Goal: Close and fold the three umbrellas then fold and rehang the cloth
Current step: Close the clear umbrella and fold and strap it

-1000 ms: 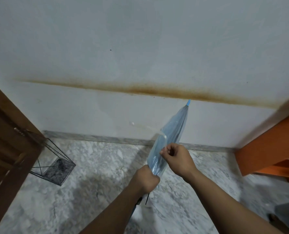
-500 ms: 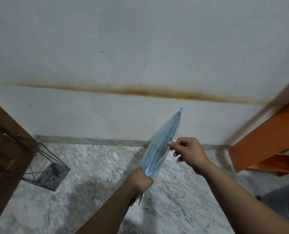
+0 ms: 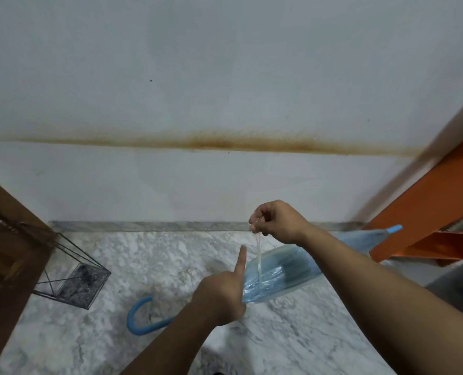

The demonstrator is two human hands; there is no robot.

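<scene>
Your left hand point(image 3: 222, 293) grips the light, slippery umbrella point(image 3: 281, 274), forefinger straight; your right hand point(image 3: 277, 221) pinches its limp strap point(image 3: 258, 255), so wrap snugly.

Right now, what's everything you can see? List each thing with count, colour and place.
umbrella: one, clear blue, closed, held across centre right, tip at right, curved blue handle low centre
strap: one, clear, rising from the umbrella
wire stand: one, black, floor at left
door: one, brown, left edge
orange furniture: one, right edge
wall: white, brown stain streak
floor: grey-white marble
left hand: grips the umbrella, forefinger up
right hand: pinches the strap
</scene>
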